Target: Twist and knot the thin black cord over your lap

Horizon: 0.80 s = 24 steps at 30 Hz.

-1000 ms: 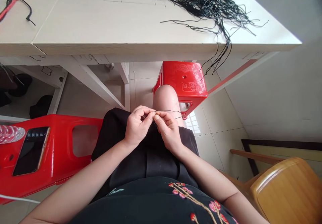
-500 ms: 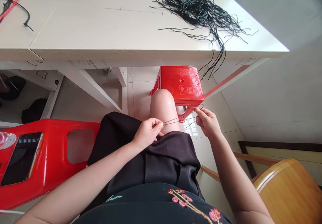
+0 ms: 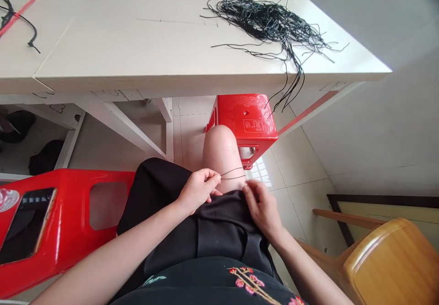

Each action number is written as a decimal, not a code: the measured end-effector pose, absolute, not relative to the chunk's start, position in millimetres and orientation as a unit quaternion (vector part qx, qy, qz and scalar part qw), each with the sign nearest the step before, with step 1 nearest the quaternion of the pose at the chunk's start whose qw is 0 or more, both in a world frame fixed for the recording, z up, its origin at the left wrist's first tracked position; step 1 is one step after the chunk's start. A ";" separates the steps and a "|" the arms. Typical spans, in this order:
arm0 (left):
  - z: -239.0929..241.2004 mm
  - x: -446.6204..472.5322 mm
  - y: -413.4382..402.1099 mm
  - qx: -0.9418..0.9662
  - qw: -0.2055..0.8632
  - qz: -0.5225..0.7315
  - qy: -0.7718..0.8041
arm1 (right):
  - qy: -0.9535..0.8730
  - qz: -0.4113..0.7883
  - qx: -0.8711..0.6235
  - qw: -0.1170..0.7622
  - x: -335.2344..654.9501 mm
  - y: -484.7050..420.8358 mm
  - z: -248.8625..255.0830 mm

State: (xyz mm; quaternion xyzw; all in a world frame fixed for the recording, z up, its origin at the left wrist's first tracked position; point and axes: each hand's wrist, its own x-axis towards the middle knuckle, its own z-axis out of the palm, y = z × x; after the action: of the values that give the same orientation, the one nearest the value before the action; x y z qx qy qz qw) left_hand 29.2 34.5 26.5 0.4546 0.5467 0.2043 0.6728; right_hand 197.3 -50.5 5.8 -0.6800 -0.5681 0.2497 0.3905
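A thin black cord runs in two strands between my hands, just over my bare knee. My left hand pinches one end of it between thumb and forefinger. At the other end, my right hand is closed on the strands beside the knee, its fingertips partly turned from view. On the table ahead lies a tangled bundle of black cords, several of its ends hanging over the front edge.
The pale table spans the front. Beneath it stands a red plastic stool. At left, another red stool carries a phone. A wooden chair is at right. Red and black cords lie at the table's far left.
My right hand has moved left and down, closer to my left hand, so the cord between them is shorter. My left hand has stayed nearly in place.
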 end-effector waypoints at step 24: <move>8.5 29.4 42.4 0.544 0.604 0.220 0.539 | -0.705 0.382 -0.458 0.383 154.6 -17.8 45.0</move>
State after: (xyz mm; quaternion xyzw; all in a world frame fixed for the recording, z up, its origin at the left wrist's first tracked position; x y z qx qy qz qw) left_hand 29.4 42.4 8.5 0.5439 0.5389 0.2199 0.6045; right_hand 154.6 -17.8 45.0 -0.4581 -0.7053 0.3820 0.3830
